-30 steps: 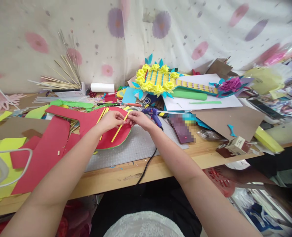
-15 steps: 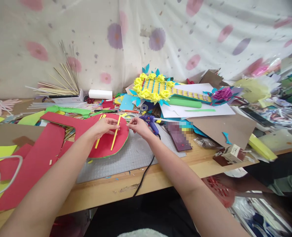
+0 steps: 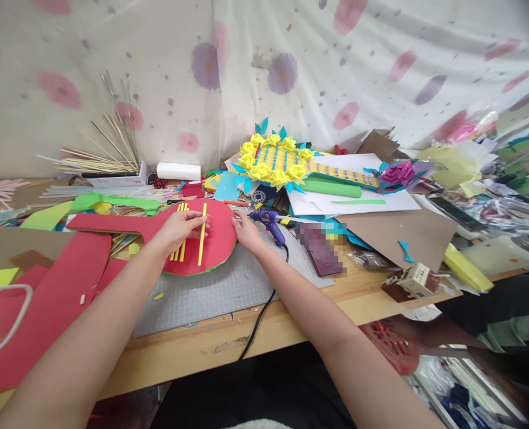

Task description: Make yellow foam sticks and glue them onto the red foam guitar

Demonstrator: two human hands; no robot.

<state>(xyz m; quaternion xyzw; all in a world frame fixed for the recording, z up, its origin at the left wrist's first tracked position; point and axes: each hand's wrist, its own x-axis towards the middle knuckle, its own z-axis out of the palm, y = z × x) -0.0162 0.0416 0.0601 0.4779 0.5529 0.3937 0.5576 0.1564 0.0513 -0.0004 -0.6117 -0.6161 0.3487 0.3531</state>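
A red guitar-shaped board with a green edge lies on a grey cutting mat. My left hand reaches over its round body, fingers closed on one narrow yellow strip. Several similar yellow strips lie on the board, partly hidden under that hand. At the board's right edge, my right hand grips the rim with thumb and fingers. A blue-purple glue gun with a white glue stick rests just right of it, its black cord trailing over the table's front edge.
Behind stands a paper guitar with yellow flowers. A dark phone and a brown-and-white carton lie to the right. Red sheets cover the left side, below a box of thin sticks.
My right hand has gone from a pinch beside the board to gripping its edge. The yellow strip in my left hand has shifted left and stands straighter. The view has shifted slightly.
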